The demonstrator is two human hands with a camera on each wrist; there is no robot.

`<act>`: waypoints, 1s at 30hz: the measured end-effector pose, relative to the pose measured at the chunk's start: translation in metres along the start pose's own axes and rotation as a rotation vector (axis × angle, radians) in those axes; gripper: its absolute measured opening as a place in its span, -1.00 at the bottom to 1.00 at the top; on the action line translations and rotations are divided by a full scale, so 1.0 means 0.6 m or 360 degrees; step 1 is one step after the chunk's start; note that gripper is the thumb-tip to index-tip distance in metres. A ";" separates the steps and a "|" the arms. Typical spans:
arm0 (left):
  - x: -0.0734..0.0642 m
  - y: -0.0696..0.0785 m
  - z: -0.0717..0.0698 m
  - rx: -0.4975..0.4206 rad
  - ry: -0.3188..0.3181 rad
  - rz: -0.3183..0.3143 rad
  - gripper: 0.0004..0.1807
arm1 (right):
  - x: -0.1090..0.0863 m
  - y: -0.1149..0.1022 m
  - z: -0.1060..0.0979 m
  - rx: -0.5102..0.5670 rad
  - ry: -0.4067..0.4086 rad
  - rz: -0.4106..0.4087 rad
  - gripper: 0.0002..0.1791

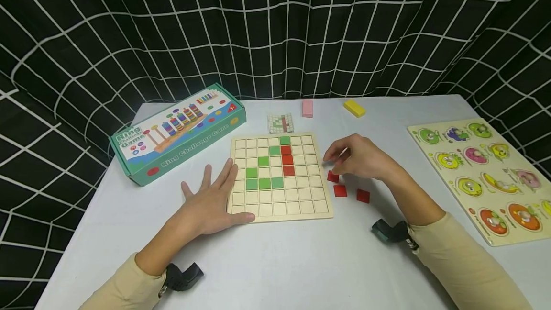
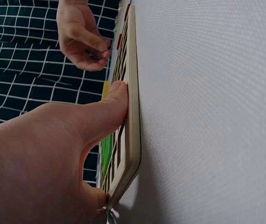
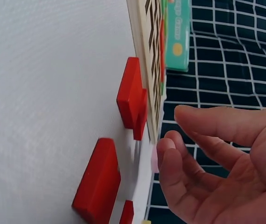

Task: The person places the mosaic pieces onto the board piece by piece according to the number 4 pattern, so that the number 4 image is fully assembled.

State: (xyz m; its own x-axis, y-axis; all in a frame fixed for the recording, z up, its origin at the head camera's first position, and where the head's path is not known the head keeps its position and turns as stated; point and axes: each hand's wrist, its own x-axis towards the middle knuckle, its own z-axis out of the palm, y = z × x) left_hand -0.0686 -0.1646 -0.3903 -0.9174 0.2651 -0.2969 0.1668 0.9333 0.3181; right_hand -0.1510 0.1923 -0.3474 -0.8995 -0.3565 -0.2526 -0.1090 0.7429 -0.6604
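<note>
A wooden grid board (image 1: 301, 207) lies flat on the white table, with several green tiles (image 1: 264, 183) and three red tiles (image 1: 287, 159) in its squares. My left hand (image 1: 211, 207) is spread over its near left corner; the thumb (image 2: 116, 98) rests on the front rim and the fingers lie along the left side. To the right of the board my right hand (image 1: 359, 157) hovers with bent fingers, thumb and fingertips apart and nothing between them in the right wrist view. Beneath and beside it lie several loose red tiles (image 1: 340, 191), seen close up as thick red squares (image 3: 98, 182).
Behind the board is a small pattern card (image 1: 281, 123), with a pink block (image 1: 307, 108) and a yellow block (image 1: 354, 108) further right. A green Ring Challenge Game box (image 1: 181, 133) stands at back left. A fruit puzzle board (image 1: 473, 176) lies at far right.
</note>
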 end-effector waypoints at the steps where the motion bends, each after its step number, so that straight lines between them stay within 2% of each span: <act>1: 0.000 0.000 0.000 -0.0001 0.0001 0.0000 0.36 | 0.000 0.001 0.000 -0.0004 0.0001 0.0003 -0.70; 9: 0.001 0.001 -0.001 0.0009 -0.0003 0.0001 0.36 | -0.003 0.013 -0.004 -0.0029 -0.0016 0.0021 -0.70; 18: 0.000 0.001 -0.003 0.0006 -0.0010 -0.0003 0.37 | 0.004 0.017 0.003 -0.0113 -0.0071 0.0133 -0.68; 30: 0.000 0.001 -0.003 -0.0005 -0.0010 -0.0005 0.36 | 0.000 0.015 0.006 -0.0109 -0.0179 0.0070 -0.74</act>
State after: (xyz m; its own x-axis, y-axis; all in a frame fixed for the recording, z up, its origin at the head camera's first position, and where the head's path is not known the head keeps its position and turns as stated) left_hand -0.0691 -0.1643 -0.3886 -0.9156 0.2637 -0.3034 0.1629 0.9334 0.3198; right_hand -0.1505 0.1968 -0.3559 -0.8512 -0.3812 -0.3607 -0.1025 0.7948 -0.5982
